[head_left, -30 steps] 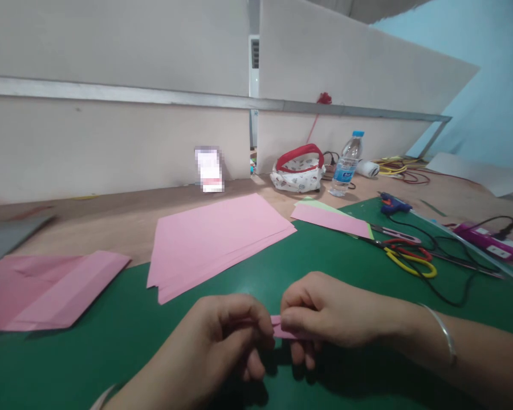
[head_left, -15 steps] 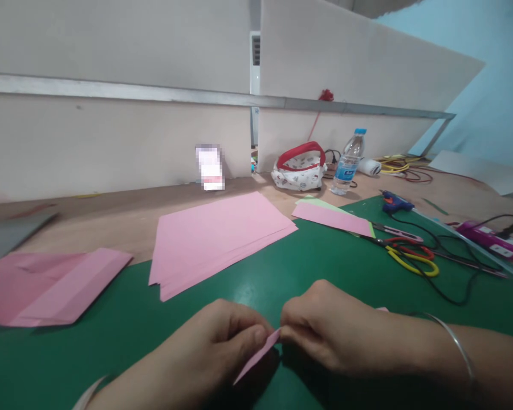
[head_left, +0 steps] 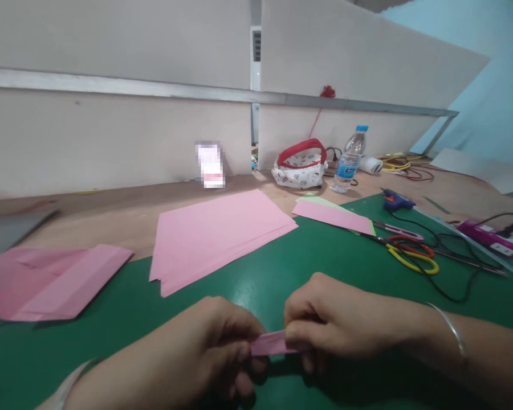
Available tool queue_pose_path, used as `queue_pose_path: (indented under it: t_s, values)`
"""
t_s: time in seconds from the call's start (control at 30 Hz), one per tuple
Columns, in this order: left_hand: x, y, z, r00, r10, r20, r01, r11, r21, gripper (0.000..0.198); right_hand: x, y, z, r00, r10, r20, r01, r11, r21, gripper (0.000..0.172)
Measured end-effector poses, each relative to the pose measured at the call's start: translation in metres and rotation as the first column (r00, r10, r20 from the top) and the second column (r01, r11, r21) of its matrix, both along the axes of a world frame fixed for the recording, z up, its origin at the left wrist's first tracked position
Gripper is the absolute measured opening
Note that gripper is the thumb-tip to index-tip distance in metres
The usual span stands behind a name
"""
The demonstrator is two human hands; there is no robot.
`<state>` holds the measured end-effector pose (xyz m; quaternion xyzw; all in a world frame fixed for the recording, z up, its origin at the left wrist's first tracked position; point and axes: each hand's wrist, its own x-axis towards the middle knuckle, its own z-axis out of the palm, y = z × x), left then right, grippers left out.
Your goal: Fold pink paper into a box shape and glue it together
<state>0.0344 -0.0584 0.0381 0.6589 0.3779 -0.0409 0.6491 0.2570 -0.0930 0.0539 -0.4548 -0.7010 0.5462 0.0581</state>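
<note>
A narrow strip of pink paper [head_left: 270, 344] stretches between my two hands, low over the green mat [head_left: 248, 285]. My left hand [head_left: 216, 347] pinches its left end between thumb and fingers. On the other end, my right hand [head_left: 325, 322] is closed, the thumb pressed along the strip. Parts of the strip are hidden inside both hands. Beyond them lies a stack of pink paper sheets [head_left: 218, 239]. To the left rests a folded pink paper piece [head_left: 68, 285].
Right of the stack lie a pink strip [head_left: 333, 217] over green paper, scissors [head_left: 412, 259], a cutter [head_left: 397, 230], a glue gun [head_left: 397, 200] and a purple power strip [head_left: 493, 238]. Behind stand a pouch [head_left: 299, 171], a water bottle [head_left: 349, 162] and a blurred phone-like object [head_left: 211, 165].
The pink strip has turned from slanting to nearly level, and more of it shows between the hands. My hands have moved slightly apart, and the left fingers have shifted their hold.
</note>
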Motion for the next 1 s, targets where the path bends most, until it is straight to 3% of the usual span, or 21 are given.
queue_pose_path:
  t_s: [0.1, 0.17, 0.3, 0.43, 0.57, 0.67, 1.0]
  values:
    - [-0.012, 0.011, 0.009, 1.000, -0.031, 0.001, 0.031, 0.999, -0.037, 0.029, 0.006, 0.007, -0.003, 0.998, -0.058, -0.026, 0.055, 0.993, -0.103, 0.019]
    - [-0.015, 0.015, 0.014, 0.997, -0.071, -0.002, 0.071, 0.997, -0.027, 0.031, 0.008, 0.008, -0.003, 0.997, -0.067, -0.024, 0.065, 0.994, -0.084, 0.019]
    - [-0.008, 0.010, 0.018, 0.988, -0.141, -0.068, 0.146, 0.986, 0.077, 0.036, 0.004, 0.005, 0.002, 0.999, 0.003, 0.049, -0.009, 0.992, 0.123, 0.017]
    - [0.004, -0.002, 0.014, 0.995, -0.067, -0.076, 0.067, 0.998, -0.003, 0.044, -0.002, 0.001, 0.005, 0.996, 0.062, 0.064, -0.079, 0.946, 0.315, 0.015]
    - [0.007, -0.004, 0.011, 0.996, -0.040, -0.076, 0.044, 0.997, 0.056, 0.041, 0.001, 0.005, -0.001, 0.999, 0.043, -0.010, -0.043, 0.997, 0.066, 0.022]
    - [0.004, 0.000, 0.012, 0.995, -0.064, -0.079, 0.071, 0.993, 0.090, 0.043, 0.008, 0.013, -0.004, 0.999, 0.026, -0.048, -0.031, 0.994, -0.101, 0.021]
    - [-0.005, 0.019, 0.014, 0.998, 0.013, -0.061, 0.000, 0.977, 0.212, 0.037, 0.030, 0.031, -0.013, 0.983, -0.137, -0.123, 0.114, 0.977, -0.181, 0.017]
